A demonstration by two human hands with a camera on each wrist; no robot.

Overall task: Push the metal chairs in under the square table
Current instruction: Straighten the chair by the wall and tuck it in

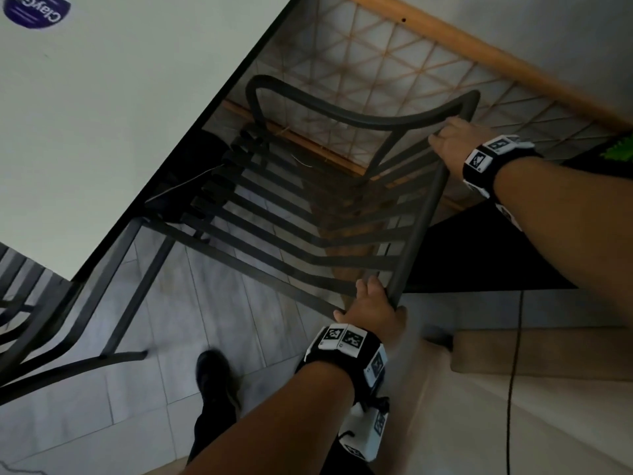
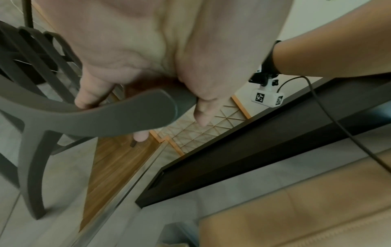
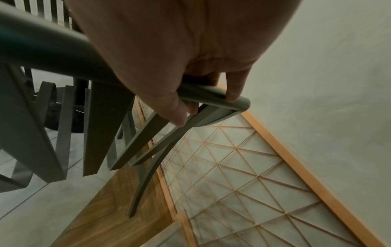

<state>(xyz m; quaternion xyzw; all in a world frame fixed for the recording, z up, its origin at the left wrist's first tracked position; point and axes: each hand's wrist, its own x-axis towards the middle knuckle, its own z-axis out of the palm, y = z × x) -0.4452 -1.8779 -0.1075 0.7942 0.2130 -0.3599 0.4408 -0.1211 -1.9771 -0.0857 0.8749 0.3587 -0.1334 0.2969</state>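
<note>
A dark grey slatted metal chair (image 1: 301, 214) stands at the edge of the white square table (image 1: 102, 125), its seat front reaching under the tabletop. My left hand (image 1: 371, 305) grips the near corner of the chair's top back rail (image 2: 127, 115), fingers curled round it. At the far corner of that rail (image 3: 211, 95), where the armrest meets it, my right hand (image 1: 450, 145) holds on with thumb and fingers wrapped around. Part of a second metal chair (image 1: 30, 303) shows at the left edge.
A wood-framed lattice panel (image 1: 411, 73) leans along the wall beyond the chair. A low black shelf (image 1: 479, 255) and a beige sofa (image 1: 548, 389) with a black cable lie to the right. My dark shoe (image 1: 212, 375) stands on the grey floor tiles.
</note>
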